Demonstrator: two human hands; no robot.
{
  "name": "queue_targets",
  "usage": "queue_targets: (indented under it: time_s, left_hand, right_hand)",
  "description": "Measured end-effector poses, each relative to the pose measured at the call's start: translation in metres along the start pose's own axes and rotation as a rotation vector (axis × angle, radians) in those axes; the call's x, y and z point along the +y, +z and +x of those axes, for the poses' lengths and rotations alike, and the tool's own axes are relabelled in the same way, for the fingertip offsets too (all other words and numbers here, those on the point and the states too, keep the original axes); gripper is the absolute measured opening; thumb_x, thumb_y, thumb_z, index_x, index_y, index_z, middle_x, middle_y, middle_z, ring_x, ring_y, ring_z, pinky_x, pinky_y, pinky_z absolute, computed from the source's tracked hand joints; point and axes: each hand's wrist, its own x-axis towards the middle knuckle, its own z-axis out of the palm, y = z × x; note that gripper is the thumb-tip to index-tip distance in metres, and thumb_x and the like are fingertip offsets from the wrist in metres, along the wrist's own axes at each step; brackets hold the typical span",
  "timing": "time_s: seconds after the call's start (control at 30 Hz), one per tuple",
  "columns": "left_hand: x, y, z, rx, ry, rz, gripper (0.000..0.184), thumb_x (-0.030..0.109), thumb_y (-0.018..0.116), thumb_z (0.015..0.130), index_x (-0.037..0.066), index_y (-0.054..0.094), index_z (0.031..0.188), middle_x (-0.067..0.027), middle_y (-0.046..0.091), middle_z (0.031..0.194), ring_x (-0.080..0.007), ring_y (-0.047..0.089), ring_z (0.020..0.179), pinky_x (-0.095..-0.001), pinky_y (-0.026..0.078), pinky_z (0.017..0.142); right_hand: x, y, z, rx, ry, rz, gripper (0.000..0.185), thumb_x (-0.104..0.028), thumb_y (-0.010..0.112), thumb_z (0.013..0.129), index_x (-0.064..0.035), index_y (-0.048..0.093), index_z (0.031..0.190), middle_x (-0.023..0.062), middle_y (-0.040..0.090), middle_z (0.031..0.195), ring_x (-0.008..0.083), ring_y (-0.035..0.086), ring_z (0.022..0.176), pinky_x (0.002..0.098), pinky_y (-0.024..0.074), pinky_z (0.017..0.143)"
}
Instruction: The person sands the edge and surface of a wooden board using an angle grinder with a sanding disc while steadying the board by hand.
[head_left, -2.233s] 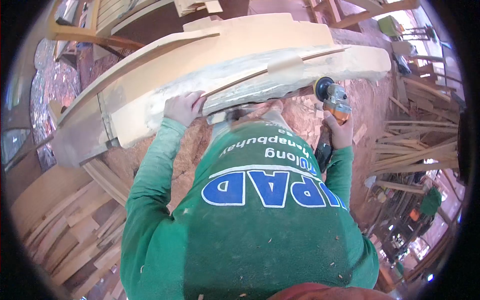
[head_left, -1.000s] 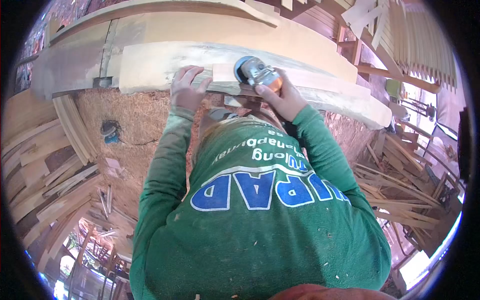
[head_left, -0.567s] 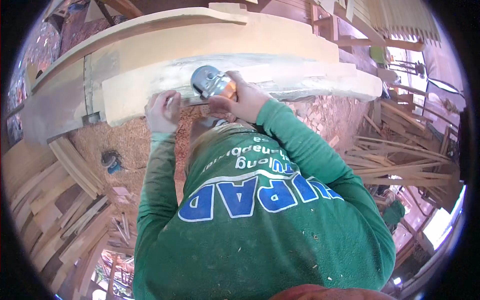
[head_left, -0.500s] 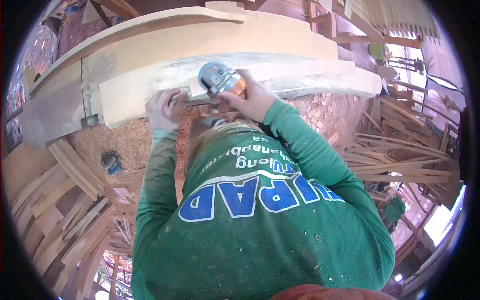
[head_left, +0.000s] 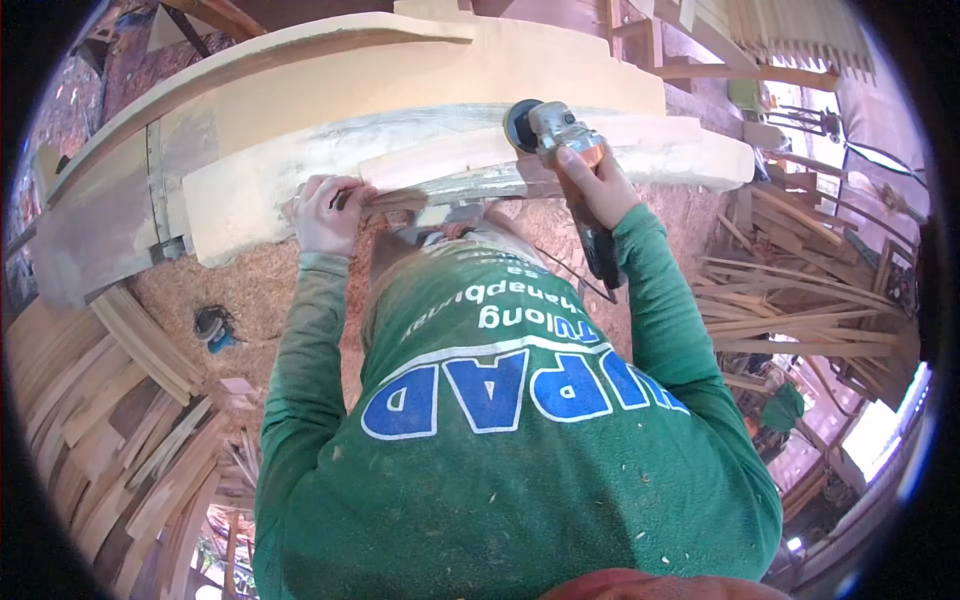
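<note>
Head view, grinder angle: I'd hold the silver-and-orange angle grinder (head_left: 562, 128) shallow, pressing lightly along the long pale wooden plank (head_left: 440, 155), both upper centre.
Right hand (head_left: 604, 190): closed around the grinder.
Left hand (head_left: 327, 218): half-curled near the plank's left end; grip unclear to me.

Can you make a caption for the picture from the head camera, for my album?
The right hand holds a grinder over pale wood in a workshop.

one left hand (head_left: 328, 215), one right hand (head_left: 603, 188), one angle grinder (head_left: 558, 128), one green shirt (head_left: 500, 500), one blue object (head_left: 216, 333), and many wood strips (head_left: 148, 345), overlapping too much to count.
</note>
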Motion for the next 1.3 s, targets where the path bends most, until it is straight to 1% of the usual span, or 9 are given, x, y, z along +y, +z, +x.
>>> queue_targets:
  time_s: [0.1,0.2,0.37,0.47,0.77,1.0,1.1,1.23,1.3]
  left_hand:
    - [-0.003,-0.006,0.000,-0.068,-0.040,-0.061,0.014,0.012,0.087,0.082,0.009,0.079,0.093,-0.0070,0.074,0.095,-0.0222,0.070,0.094,-0.0353,0.055,0.086]
    - [0.032,-0.064,0.006,0.304,-0.243,-0.392,0.024,0.007,0.090,0.080,0.004,0.074,0.098,-0.0064,0.071,0.102,-0.0177,0.066,0.098,-0.0370,0.055,0.092]
    - [0.161,-0.235,0.016,0.316,0.850,-0.535,0.014,0.007,0.081,0.089,0.005,0.072,0.099,-0.0057,0.070,0.104,-0.0189,0.065,0.101,-0.0383,0.054,0.092]
    - [0.193,-0.255,0.015,0.132,1.013,-0.587,0.011,0.009,0.078,0.090,0.006,0.072,0.099,-0.0059,0.069,0.104,-0.0195,0.065,0.101,-0.0391,0.054,0.093]
    - [0.201,-0.258,0.015,0.095,0.992,-0.601,0.007,0.014,0.070,0.096,0.007,0.069,0.097,-0.0063,0.066,0.105,-0.0214,0.065,0.103,-0.0416,0.053,0.095]
    - [0.198,-0.272,0.025,0.103,1.069,-0.586,0.011,0.018,0.063,0.100,0.009,0.067,0.096,-0.0067,0.064,0.106,-0.0229,0.064,0.104,-0.0435,0.052,0.096]
    - [0.196,-0.273,0.038,0.188,1.041,-0.543,0.014,0.020,0.060,0.102,0.009,0.067,0.096,-0.0069,0.063,0.106,-0.0235,0.064,0.105,-0.0443,0.052,0.097]
    - [0.161,-0.182,0.058,0.471,0.668,-0.301,0.012,0.015,0.060,0.102,0.007,0.069,0.101,-0.0105,0.066,0.109,-0.0255,0.066,0.105,-0.0436,0.055,0.094]
    - [0.160,-0.114,0.060,0.319,0.312,-0.248,0.009,0.008,0.074,0.095,0.003,0.073,0.102,-0.0118,0.070,0.108,-0.0254,0.068,0.102,-0.0389,0.057,0.088]
  right_hand:
    - [0.004,0.009,0.000,-0.073,-0.029,-0.041,0.090,-0.050,0.074,0.098,0.0080,0.035,0.154,0.0223,0.066,0.134,0.0277,0.065,0.124,0.0376,0.0520,0.105]
    - [-0.010,0.055,-0.001,-0.143,-0.089,-0.241,0.099,-0.060,0.070,0.097,0.0069,0.030,0.158,0.0296,0.066,0.136,0.0370,0.065,0.129,0.0429,0.0514,0.109]
    - [-0.055,0.085,-0.015,-0.272,-0.026,-0.440,0.106,-0.067,0.072,0.094,0.0057,0.031,0.159,0.0323,0.067,0.132,0.0401,0.067,0.127,0.0421,0.0511,0.110]
    - [-0.040,0.072,-0.014,-0.164,-0.027,-0.355,0.104,-0.066,0.072,0.094,0.0040,0.031,0.160,0.0292,0.066,0.135,0.0363,0.067,0.127,0.0414,0.0519,0.108]
    - [0.004,0.008,-0.020,-0.010,-0.010,0.118,0.095,-0.051,0.078,0.095,0.0078,0.034,0.155,0.0251,0.067,0.135,0.0291,0.067,0.126,0.0383,0.0544,0.105]
    - [-0.052,0.084,-0.011,-0.300,-0.023,-0.359,0.111,-0.067,0.074,0.090,0.0053,0.027,0.161,0.0370,0.066,0.130,0.0469,0.066,0.126,0.0478,0.0537,0.106]
    - [-0.059,0.097,-0.012,-0.344,-0.065,-0.401,0.106,-0.066,0.074,0.092,-0.0009,0.028,0.163,0.0346,0.068,0.129,0.0438,0.067,0.126,0.0439,0.0529,0.108]
    - [-0.046,0.073,-0.011,-0.286,0.021,-0.384,0.115,-0.072,0.071,0.090,0.0024,0.023,0.164,0.0356,0.064,0.136,0.0476,0.064,0.129,0.0463,0.0488,0.113]
    - [-0.027,0.052,-0.012,-0.166,0.037,-0.308,0.111,-0.070,0.070,0.091,0.0023,0.027,0.163,0.0328,0.065,0.137,0.0448,0.064,0.131,0.0456,0.0484,0.113]
